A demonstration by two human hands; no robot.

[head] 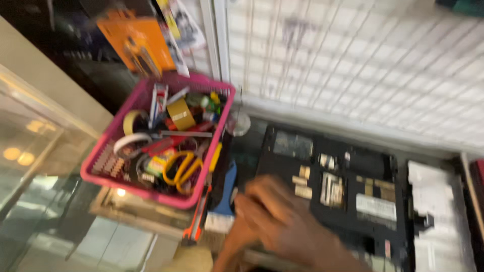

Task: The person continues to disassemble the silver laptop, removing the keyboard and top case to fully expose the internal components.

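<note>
The picture is blurred by motion. My right hand (pixel 275 226) comes in from the bottom edge with its fingers pointing left. It hovers over the near left corner of a flat black device (pixel 348 166) that carries pale labels. Just left of the fingers lie a blue-handled tool (pixel 225 194) and an orange-handled tool (pixel 199 221). I cannot tell whether the hand holds anything. My left hand is out of view.
A pink plastic basket (pixel 103 174) at the left holds tape rolls, yellow-handled scissors (pixel 181 168) and several small tools. Behind hang a white wire grid panel (pixel 353 55) and an orange package (pixel 136 43). A glass counter top (pixel 35 166) is far left, a white block (pixel 438 211) at right.
</note>
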